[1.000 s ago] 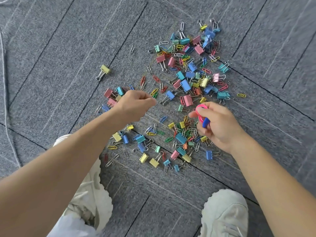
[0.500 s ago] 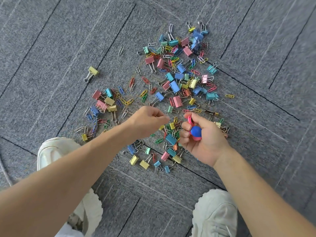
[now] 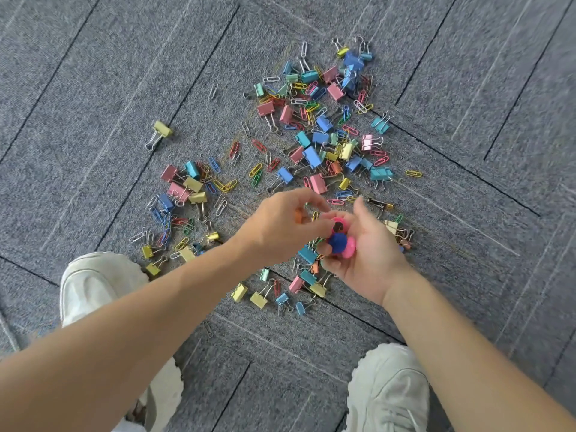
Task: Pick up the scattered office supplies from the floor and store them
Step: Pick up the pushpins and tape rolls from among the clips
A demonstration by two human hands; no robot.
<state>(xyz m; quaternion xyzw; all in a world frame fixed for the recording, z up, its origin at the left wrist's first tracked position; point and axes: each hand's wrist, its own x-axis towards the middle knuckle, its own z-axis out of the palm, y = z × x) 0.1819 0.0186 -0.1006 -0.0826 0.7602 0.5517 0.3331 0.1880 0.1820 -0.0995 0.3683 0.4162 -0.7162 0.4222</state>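
Several coloured binder clips (image 3: 312,156) and paper clips (image 3: 257,177) lie scattered on the grey carpet. My right hand (image 3: 371,254) is turned palm up over the lower part of the pile and holds a pink and blue round object (image 3: 339,240) in its fingers. My left hand (image 3: 277,227) reaches in from the left, its fingertips touching that object. It pinches a small orange clip (image 3: 298,217). What the hands cover of the pile is hidden.
A lone yellow binder clip (image 3: 162,130) lies apart at the left. A small dark battery (image 3: 380,205) rests just beyond my right hand. Two white shoes (image 3: 93,285) (image 3: 389,388) stand on the carpet (image 3: 93,88) below the pile.
My left hand has moved right and down from the left cluster to meet my right hand. My right hand has turned palm up, showing more of the pink and blue object.
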